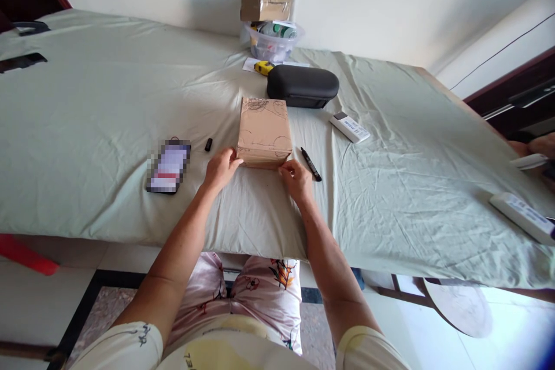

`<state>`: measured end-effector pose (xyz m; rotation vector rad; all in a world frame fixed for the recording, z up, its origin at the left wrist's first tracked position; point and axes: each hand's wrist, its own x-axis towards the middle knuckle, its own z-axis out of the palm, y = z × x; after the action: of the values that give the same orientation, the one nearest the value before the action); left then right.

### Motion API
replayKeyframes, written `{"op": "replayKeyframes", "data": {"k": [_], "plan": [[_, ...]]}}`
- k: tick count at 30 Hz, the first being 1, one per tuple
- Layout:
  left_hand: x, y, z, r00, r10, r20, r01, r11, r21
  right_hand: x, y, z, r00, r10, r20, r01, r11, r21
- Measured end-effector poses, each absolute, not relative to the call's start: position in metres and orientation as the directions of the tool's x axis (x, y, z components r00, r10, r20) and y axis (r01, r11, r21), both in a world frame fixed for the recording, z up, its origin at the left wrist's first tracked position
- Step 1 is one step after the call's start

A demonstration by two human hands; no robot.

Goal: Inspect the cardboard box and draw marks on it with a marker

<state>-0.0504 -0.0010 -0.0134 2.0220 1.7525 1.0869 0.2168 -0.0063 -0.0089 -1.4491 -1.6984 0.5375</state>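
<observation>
A brown cardboard box [264, 126] with black pen scribbles on its top sits on the cloth-covered table in front of me. My left hand [222, 167] grips its near left corner, thumb and fingers pressed against the cardboard. At the near right corner, my right hand [297, 178] pinches the lower edge of the box. A black marker [311, 164] lies uncapped just right of my right hand. Its black cap [208, 144] rests on the cloth to the left of the box. Farther left lies a phone [169, 166] with a blurred screen.
Behind the box lies a black hard case [302, 85], with a yellow tape measure [263, 67] beyond it. A plastic tub [273, 46] by the wall carries another cardboard box [266, 2]. White devices [349, 127] lie to the right. A round stool [459, 306] stands below the table edge.
</observation>
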Motion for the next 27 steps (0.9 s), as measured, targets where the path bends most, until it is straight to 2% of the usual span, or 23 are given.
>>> {"op": "replayKeyframes", "data": {"k": [4, 8, 12, 17, 23, 27], "plan": [[-0.044, -0.008, -0.001, 0.057, 0.973, 0.223, 0.906, -0.144, 0.399, 0.215, -0.003, -0.015, -0.033, 0.961, 0.274, 0.754, 0.203, -0.624], [-0.039, -0.012, 0.007, 0.024, 0.984, 0.178, 0.939, -0.083, 0.333, 0.213, 0.000, -0.020, 0.084, 0.954, 0.289, 0.847, 0.085, -0.526], [-0.038, -0.012, 0.004, -0.001, 0.984, 0.180, 0.939, -0.061, 0.339, 0.215, 0.003, -0.020, 0.055, 0.958, 0.282, 0.868, 0.094, -0.488], [-0.033, -0.010, -0.009, -0.017, 0.964, 0.264, 0.907, -0.096, 0.409, 0.210, 0.002, -0.025, -0.022, 0.951, 0.309, 0.822, 0.194, -0.536], [-0.014, -0.012, -0.018, -0.140, 0.934, 0.329, 0.895, -0.023, 0.445, 0.191, -0.006, -0.031, 0.118, 0.942, 0.315, 0.788, 0.105, -0.607], [-0.011, -0.011, -0.023, -0.157, 0.918, 0.365, 0.877, -0.040, 0.479, 0.187, -0.007, -0.030, 0.178, 0.927, 0.330, 0.769, 0.079, -0.635]]}}
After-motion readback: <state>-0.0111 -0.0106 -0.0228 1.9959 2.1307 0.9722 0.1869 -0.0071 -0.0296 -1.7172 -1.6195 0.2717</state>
